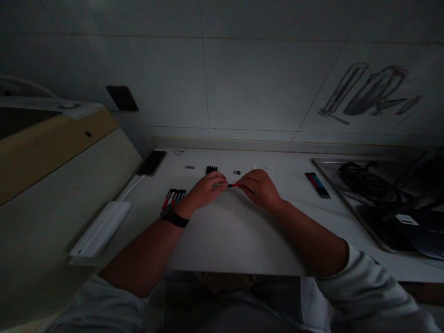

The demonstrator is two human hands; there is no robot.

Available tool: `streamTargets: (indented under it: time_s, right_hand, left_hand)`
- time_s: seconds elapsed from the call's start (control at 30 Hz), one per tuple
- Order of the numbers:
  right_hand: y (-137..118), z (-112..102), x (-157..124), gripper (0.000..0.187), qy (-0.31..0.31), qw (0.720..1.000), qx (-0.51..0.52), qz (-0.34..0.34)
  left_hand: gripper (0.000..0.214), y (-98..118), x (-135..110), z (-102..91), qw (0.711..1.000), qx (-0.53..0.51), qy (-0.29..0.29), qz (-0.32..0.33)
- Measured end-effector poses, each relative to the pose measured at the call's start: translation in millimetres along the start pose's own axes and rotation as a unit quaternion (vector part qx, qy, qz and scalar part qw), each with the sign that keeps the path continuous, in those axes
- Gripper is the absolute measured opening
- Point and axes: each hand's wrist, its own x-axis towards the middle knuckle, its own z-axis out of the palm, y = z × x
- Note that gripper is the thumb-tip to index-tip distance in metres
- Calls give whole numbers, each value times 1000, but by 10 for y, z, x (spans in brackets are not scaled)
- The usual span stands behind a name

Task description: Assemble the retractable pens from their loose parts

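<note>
Between my two hands, over the middle of the white counter (236, 240), is a slim red pen (233, 185) with a black end. The fingertips of my left hand (207, 190) pinch its black end, while my right hand (259, 187) grips the red part. Just behind my left hand stands a group of small black parts (211, 169). Two tiny black pieces (237, 172) lie behind the pen. A row of what look like small springs (189, 167) sits further left. Several red, white and blue pen barrels with black ends (173, 196) are partly hidden by my left wrist.
On the right lie dark pens with red and blue (317, 185), beside a metal sink or tray (342, 203) holding dark items. A phone (151, 163) and a white power strip (100, 229) are at left, against a large pale box (69, 199). A tiled wall rises behind.
</note>
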Motion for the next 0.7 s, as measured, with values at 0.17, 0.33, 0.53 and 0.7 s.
streamTargets:
  time_s: [0.17,0.33,0.53,0.7]
  right_hand:
    - [11,31,-12,19,-9,1000,-2,2]
    - [9,45,-15,18,-16,1000,-4,6]
    - [-12,12,-1,20,8,1000,3,-11]
    - [-12,39,-14,19,0,1000,2,9]
  left_hand:
    - [16,-14,5,3,1000,19,-8,7]
    - [8,-29,-3,-4,999,41,5,21]
    - [14,28,-13,-5,999,28,-21,20]
    - [7,28,-5,-3,999,32,-16,27]
